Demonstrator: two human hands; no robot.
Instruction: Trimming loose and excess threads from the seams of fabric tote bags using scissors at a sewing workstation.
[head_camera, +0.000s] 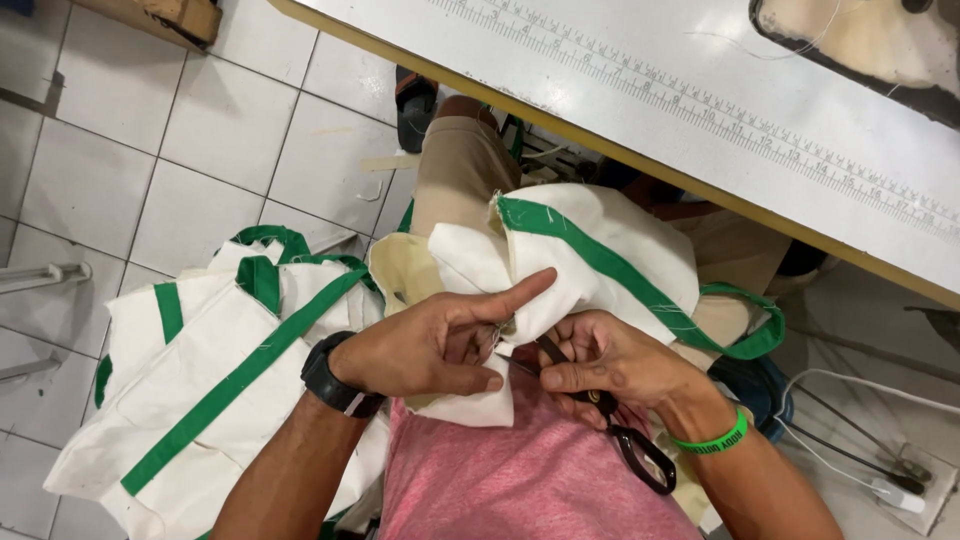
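On my lap lies a white cloth bag with green trim (585, 250). My left hand (430, 345) pinches a fold of its fabric, forefinger stretched out along the cloth. My right hand (610, 365) is closed on a pair of black-handled scissors (620, 430). The blades point up toward the fabric between both hands and are mostly hidden by my fingers. A black watch sits on my left wrist, a green band on my right.
A stack of similar white bags with green straps (200, 370) lies on the tiled floor (150, 130) to my left. A white table with a printed ruler along its yellow edge (700, 110) spans the upper right. Cables (860, 440) lie on the floor at the lower right.
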